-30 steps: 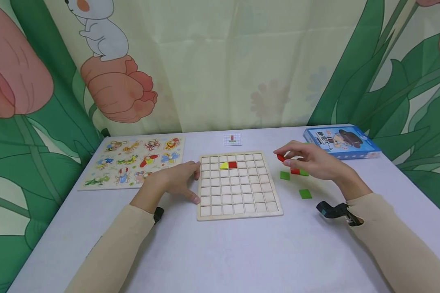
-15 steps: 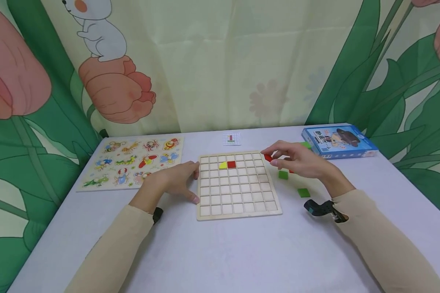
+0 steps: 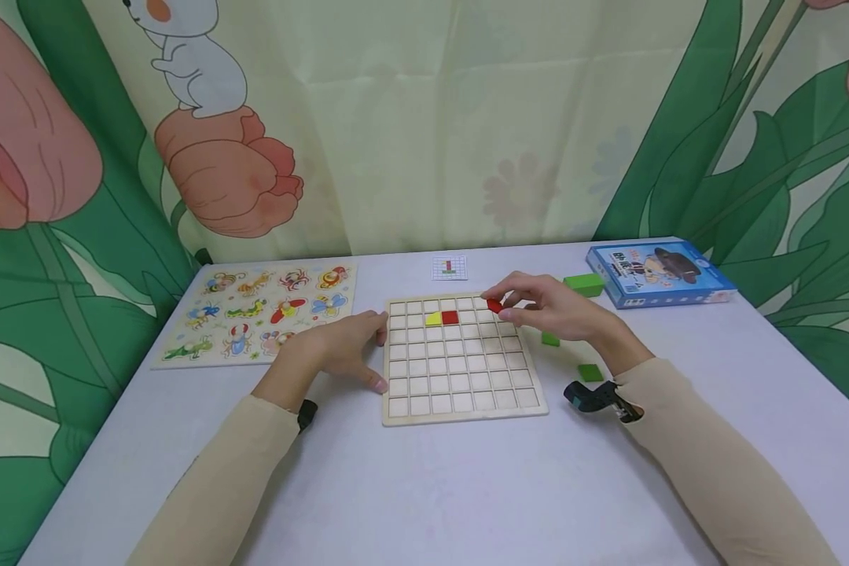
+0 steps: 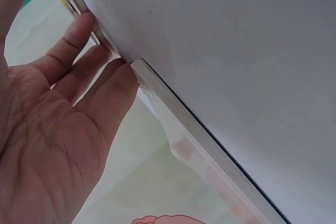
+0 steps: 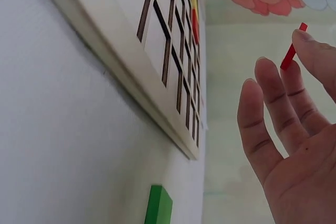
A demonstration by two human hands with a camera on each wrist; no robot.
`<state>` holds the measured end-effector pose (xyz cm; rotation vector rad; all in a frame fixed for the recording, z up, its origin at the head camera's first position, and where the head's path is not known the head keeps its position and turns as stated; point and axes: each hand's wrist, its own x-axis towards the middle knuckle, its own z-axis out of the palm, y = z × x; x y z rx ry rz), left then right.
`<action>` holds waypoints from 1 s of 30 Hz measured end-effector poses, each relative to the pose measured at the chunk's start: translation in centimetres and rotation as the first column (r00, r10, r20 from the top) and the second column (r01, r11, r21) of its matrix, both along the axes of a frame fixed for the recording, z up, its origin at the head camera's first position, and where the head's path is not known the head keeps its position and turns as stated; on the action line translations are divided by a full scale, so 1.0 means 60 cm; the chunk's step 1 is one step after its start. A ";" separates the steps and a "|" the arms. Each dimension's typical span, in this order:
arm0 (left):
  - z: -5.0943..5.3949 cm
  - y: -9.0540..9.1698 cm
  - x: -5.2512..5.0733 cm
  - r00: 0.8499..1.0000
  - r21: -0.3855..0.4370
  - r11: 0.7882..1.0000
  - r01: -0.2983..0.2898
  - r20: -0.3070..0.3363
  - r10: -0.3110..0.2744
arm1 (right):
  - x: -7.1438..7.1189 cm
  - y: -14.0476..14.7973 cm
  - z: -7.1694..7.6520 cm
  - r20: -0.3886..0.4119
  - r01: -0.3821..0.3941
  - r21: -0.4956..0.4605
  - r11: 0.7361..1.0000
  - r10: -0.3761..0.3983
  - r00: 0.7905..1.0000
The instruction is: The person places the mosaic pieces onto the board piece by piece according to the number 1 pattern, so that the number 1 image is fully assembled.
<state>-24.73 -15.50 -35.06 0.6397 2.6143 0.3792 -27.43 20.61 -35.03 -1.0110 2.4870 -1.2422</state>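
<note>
A wooden grid board lies flat on the white table. My left hand rests at its left edge, thumb and fingers spread and touching the rim; the left wrist view shows relaxed fingertips against an edge. Above the board's upper right corner, my right hand pinches a red tile between thumb and finger. The right wrist view shows that tile edge-on, thin, and clear of the board. In the grid's second row sit a yellow piece with a slanted side and a red square tile.
Green tiles lie right of the board, with green blocks beside a blue box. Behind the board is a small card with a printed grid. An insect picture board lies at the left. A printed curtain hangs behind.
My right hand has moved left with the red tile, from over the loose tiles to above the board's upper right corner. My left hand has stayed at the board's edge.
</note>
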 end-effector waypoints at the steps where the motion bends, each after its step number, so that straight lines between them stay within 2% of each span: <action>1: 0.000 0.000 0.000 1.000 0.000 1.000 0.000 -0.001 0.000 | -0.001 -0.004 0.000 0.003 0.000 0.000 1.000 0.000 1.000; 9: -0.001 0.001 -0.003 1.000 -0.009 1.000 0.001 -0.012 -0.001 | -0.015 -0.033 -0.011 0.039 -0.015 0.017 1.000 0.015 0.999; 16: -0.005 -0.001 -0.006 1.000 -0.015 1.000 0.006 -0.012 -0.007 | -0.033 -0.058 -0.021 0.010 -0.039 0.052 0.998 0.039 0.999; 23: -0.007 -0.003 -0.008 0.999 0.010 0.999 0.039 -0.028 -0.039 | -0.040 -0.075 -0.024 0.047 -0.069 0.047 0.996 0.067 0.997; 30: -0.007 -0.004 -0.006 0.999 0.008 1.000 0.025 -0.033 -0.025 | -0.042 -0.090 -0.025 0.022 -0.083 0.146 0.986 0.081 0.996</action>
